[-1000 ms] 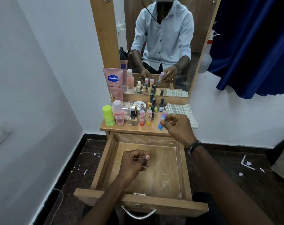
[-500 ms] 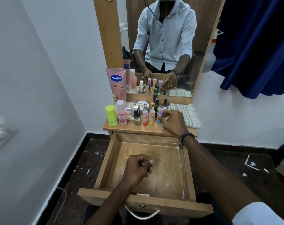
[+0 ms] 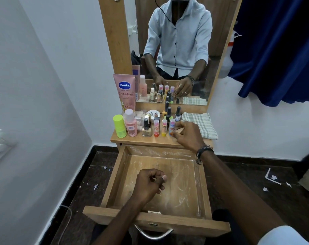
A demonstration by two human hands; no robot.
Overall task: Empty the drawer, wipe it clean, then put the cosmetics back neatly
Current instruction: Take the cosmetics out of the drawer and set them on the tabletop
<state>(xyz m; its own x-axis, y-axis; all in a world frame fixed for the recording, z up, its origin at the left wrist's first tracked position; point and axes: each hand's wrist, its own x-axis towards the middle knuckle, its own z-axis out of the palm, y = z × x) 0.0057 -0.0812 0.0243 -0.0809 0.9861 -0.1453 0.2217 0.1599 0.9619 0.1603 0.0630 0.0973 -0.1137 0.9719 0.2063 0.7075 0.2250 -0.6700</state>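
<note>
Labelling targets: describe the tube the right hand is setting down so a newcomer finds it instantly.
Start at the mirror, drop to the wooden shelf above the open drawer. Along the shelf's front edge stand three small lip balm tubes; it is the rightmost lip balm tube, touching the right hand. Unlike its red-based and yellow-based neighbours, it is mostly blue with a pinkish cap.
</note>
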